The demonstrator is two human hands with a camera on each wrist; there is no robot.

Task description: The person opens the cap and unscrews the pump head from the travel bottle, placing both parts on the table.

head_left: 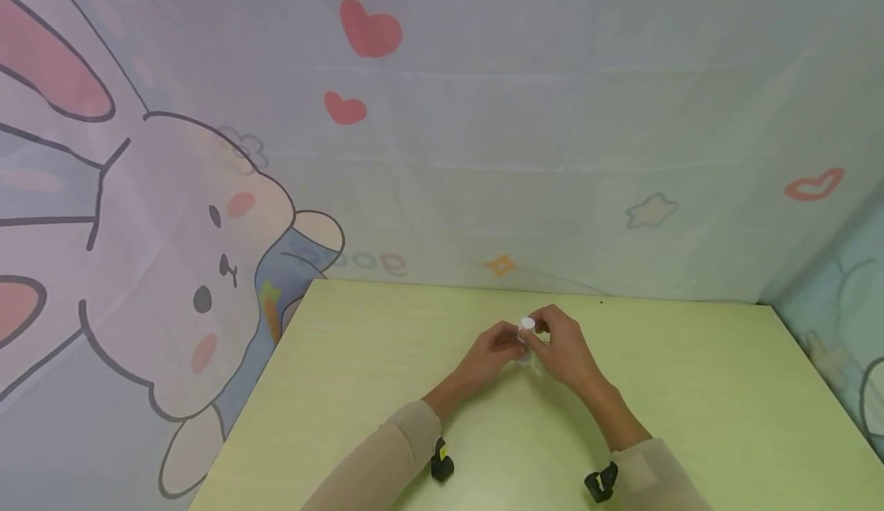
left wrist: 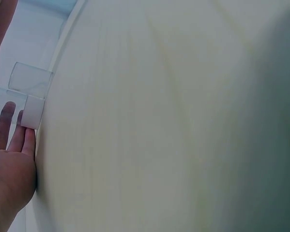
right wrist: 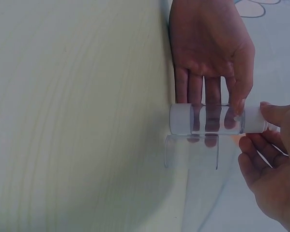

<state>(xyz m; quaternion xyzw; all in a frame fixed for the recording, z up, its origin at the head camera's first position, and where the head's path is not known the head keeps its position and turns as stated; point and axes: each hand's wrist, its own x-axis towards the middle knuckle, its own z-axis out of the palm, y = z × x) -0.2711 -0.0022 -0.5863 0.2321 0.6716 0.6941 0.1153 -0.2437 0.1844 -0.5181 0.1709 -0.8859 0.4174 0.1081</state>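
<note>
A small clear bottle with a white base and a white top stands upright on the table. My left hand holds it from the left side, fingers behind the clear body and thumb near the top. With thumb and fingers, my right hand pinches the white top. A clear, empty-looking plastic cover stands right beside the bottle on the table. In the left wrist view the cover shows next to the bottle's white base.
The pale yellow-green table reaches back to a cloth backdrop with a printed rabbit and hearts. Black wrist camera mounts sit at both sleeves. A tiny dark speck lies near the table's back edge.
</note>
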